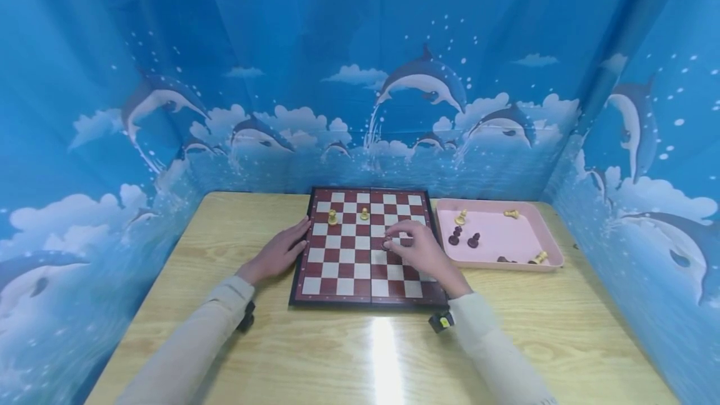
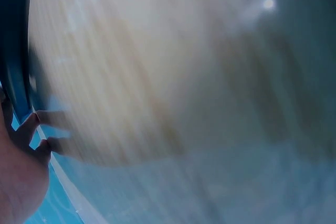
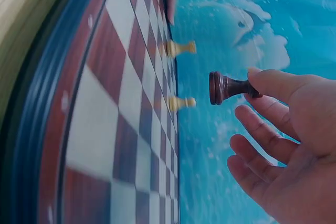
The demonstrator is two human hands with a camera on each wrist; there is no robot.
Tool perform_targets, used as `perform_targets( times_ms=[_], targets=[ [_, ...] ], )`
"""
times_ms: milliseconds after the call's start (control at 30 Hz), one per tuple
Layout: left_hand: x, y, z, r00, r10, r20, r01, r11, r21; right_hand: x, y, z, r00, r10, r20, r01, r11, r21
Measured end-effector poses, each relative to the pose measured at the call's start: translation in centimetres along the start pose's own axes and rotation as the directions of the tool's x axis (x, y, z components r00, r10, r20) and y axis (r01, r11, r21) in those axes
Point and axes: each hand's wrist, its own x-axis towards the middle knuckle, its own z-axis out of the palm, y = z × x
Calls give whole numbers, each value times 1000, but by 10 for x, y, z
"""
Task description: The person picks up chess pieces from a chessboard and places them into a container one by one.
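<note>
right hand [image 3: 315,166] pinches a dark chess piece [image 3: 223,88] by its top, base pointing frame-left toward the chessboard [image 3: 94,119], apart; left hand [image 1: 277,250], nothing gripped, lies farther left.

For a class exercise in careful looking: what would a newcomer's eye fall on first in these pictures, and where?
The bright blue curtain printed with dolphins hangs behind and beside the pale wooden table. Over the red-and-white checkered board, the right hand pinches a glossy dark-brown chess piece. Right of the board, a shallow pink tray holds gold chess pieces and dark ones.
</note>
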Motion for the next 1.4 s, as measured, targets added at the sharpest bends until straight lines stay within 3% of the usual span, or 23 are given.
perform_targets(
  times_ms=[367,767,933,1200,1400],
  targets=[
    [0,-1,2,1000,9,-19,-9,1000,-7,-25,32,-59,987,-15,-159,5,998,-62],
    [-1,0,1,1000,-17,2,17,1000,-8,-54,85,-123,941,42,-336,-104,980,-170],
    [0,-2,2,1000,-12,-4,11,1000,-10,-53,100,-139,936,57,-348,-131,972,-193],
    [-1,-2,2,1000,-17,3,17,1000,-8,-50,120,-152,953,105,-284,-176,956,-235],
    [0,0,1,1000,-23,4,23,1000,-8,-47,132,-157,956,124,-265,-183,960,-213]
  ],
)
